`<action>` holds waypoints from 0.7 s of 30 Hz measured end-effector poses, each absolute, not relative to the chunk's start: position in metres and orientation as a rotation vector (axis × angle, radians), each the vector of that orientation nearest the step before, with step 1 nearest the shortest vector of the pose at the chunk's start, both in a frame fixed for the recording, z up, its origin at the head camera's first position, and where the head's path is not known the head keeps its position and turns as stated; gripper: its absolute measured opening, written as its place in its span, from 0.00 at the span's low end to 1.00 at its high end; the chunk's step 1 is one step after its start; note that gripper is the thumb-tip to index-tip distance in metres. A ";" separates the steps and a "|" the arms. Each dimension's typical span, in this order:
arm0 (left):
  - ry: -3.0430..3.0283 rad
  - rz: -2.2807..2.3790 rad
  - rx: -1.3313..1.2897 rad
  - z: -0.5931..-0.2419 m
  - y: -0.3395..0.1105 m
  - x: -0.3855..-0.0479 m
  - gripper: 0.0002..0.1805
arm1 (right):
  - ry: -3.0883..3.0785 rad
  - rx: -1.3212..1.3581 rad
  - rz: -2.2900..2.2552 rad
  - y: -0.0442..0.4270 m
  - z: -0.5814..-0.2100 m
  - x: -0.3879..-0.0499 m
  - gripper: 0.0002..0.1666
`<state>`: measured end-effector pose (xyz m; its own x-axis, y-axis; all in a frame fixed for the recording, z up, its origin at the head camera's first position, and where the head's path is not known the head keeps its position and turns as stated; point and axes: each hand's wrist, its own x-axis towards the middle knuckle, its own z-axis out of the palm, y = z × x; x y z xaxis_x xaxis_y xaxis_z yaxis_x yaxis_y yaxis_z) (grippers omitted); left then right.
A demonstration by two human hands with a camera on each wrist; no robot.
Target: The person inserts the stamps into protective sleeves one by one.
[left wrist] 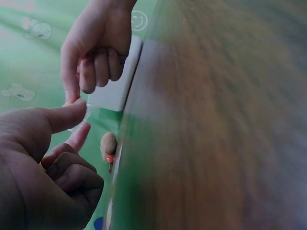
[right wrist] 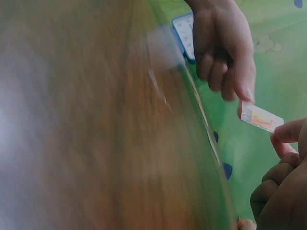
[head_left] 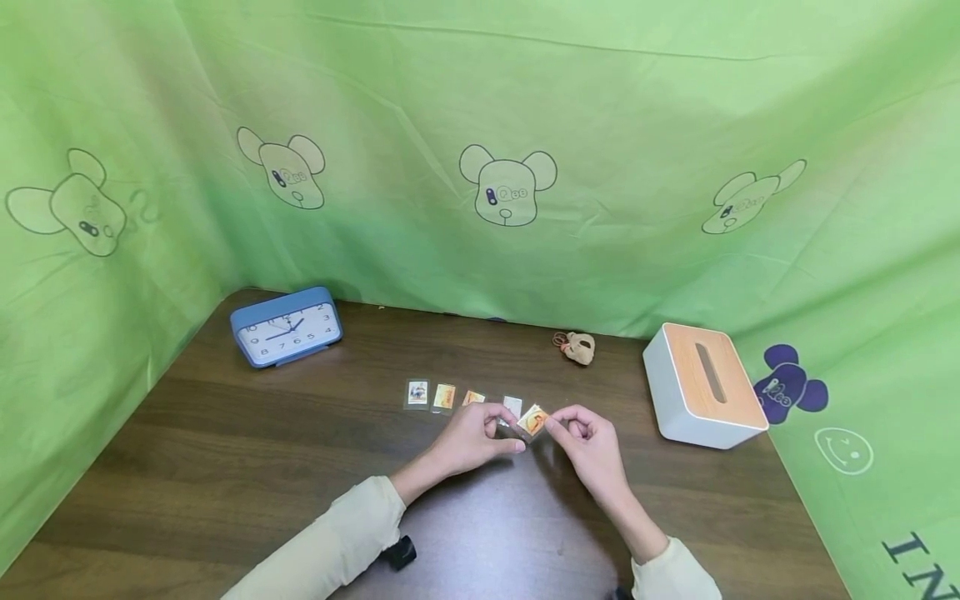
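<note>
Between the fingertips of both hands is a small orange-and-white stamp in a clear sleeve, raised off the wooden table. My right hand pinches its right edge with thumb and index finger. On the other side, my left hand pinches the sleeve's left end, as the right wrist view shows, where the stamp appears stretched between the two hands. The remaining fingers of both hands are curled in. Just beyond lie several sleeved stamps in a row, from a bluish stamp to a pale stamp, partly behind the left hand.
A blue alarm clock stands at the back left of the table. Toward the back right sits a small tan pouch-like trinket with a reddish cord. Right of it is a white tissue box with a wooden lid. Green cloth surrounds the table.
</note>
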<state>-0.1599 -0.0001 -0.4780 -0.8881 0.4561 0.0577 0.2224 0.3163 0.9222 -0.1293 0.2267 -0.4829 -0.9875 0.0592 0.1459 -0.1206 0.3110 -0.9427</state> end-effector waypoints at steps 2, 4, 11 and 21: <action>2.376 1.577 0.612 -0.481 -0.004 -0.161 0.11 | -2.475 0.045 1.723 0.231 -0.485 -0.134 0.04; 2.377 1.570 0.599 -0.482 -0.008 -0.162 0.10 | -2.556 0.030 1.669 0.236 -0.487 -0.140 0.04; 2.391 1.570 0.588 -0.483 -0.016 -0.162 0.10 | -2.831 0.092 1.298 0.248 -0.488 -0.157 0.04; 2.392 1.535 0.549 -0.481 -0.022 -0.161 0.09 | -2.907 0.136 0.954 0.255 -0.492 -0.171 0.05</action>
<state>-0.1605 -0.0216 -0.4808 -0.8990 0.4380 -0.0037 0.1792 0.3755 0.9093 -0.1709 0.2549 -0.4915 -0.9929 -0.0595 0.1028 -0.1088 0.8021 -0.5872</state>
